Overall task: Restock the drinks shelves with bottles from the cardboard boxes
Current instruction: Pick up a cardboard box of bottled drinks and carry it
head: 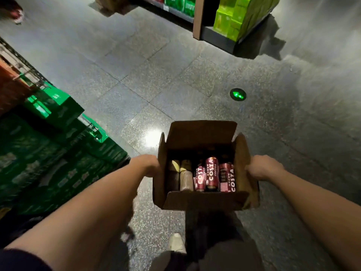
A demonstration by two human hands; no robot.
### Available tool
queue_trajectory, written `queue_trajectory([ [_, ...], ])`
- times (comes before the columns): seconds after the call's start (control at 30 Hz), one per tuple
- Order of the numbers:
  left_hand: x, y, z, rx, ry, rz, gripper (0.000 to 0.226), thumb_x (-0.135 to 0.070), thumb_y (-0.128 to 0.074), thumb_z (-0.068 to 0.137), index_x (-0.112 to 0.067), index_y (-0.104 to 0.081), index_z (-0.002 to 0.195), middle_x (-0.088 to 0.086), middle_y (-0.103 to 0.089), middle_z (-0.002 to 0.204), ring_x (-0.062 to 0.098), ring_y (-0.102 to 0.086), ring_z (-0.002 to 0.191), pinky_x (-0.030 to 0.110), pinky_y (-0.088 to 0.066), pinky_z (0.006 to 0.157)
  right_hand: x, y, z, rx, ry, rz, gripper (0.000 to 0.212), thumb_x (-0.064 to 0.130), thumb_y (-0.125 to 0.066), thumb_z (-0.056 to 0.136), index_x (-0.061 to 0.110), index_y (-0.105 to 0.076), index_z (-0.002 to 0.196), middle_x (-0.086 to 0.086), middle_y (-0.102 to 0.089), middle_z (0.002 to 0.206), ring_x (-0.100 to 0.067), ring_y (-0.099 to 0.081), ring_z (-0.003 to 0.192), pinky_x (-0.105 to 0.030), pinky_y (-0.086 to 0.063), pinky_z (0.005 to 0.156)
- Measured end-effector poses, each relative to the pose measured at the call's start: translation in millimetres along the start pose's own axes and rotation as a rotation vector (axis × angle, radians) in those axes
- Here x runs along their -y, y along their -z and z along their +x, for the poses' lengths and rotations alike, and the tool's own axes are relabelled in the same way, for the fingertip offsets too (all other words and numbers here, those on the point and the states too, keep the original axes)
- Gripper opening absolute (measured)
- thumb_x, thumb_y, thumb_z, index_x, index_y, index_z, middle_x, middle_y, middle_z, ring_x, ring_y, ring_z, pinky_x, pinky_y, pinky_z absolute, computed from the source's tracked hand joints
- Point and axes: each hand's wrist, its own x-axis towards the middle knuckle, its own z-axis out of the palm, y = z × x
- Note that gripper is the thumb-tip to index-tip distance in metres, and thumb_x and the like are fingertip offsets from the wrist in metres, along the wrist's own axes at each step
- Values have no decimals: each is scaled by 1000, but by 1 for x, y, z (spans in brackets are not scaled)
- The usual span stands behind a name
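- the cardboard box (203,200) is up off the ground with its flaps open, sitting right between the 2 sets of fingers
- left hand (149,165) is grasping the box's left wall, fingertips tucked out of sight behind the flap
- right hand (263,168) does the same on the right wall, fingers (249,170) hooked onto the edge
- inside, closer to the right fingers: 3 maroon Costa Coffee bottles (212,175), upright
- closer to the left fingers: 2 paler brown bottles (185,177), touching each other
- below the fingers there's speckled grey floor (136,85) and a white shoe (176,243)
- ahead of the right fingers, well apart: a glowing green arrow marker (237,94)
- out past the left fingers: stacked dark green drink packs (48,169)
- far ahead of the fingers: lime green packs (240,14) on a shelf end
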Motion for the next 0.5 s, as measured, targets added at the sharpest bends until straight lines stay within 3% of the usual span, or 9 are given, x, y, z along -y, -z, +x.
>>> queue_trajectory([
  [0.23, 23, 110, 96, 5, 170, -117, 32, -21, -50, 83, -10, -65, 109, 12, -64, 119, 29, -61, 108, 36, -50, 89, 64, 127, 155, 11, 157, -49, 38, 30, -46, 89, 12, -61, 119, -13, -59, 128, -31, -58, 114, -36, -48, 91],
  [0.5, 80, 214, 185, -32, 321, -362, 34, -27, -50, 89, -9, -63, 115, 12, -62, 124, 30, -59, 113, 38, -48, 95, 190, 291, 289, -29, 336, -296, 36, 29, -47, 86, 12, -64, 113, -13, -63, 124, -31, -61, 111, -35, -50, 90],
])
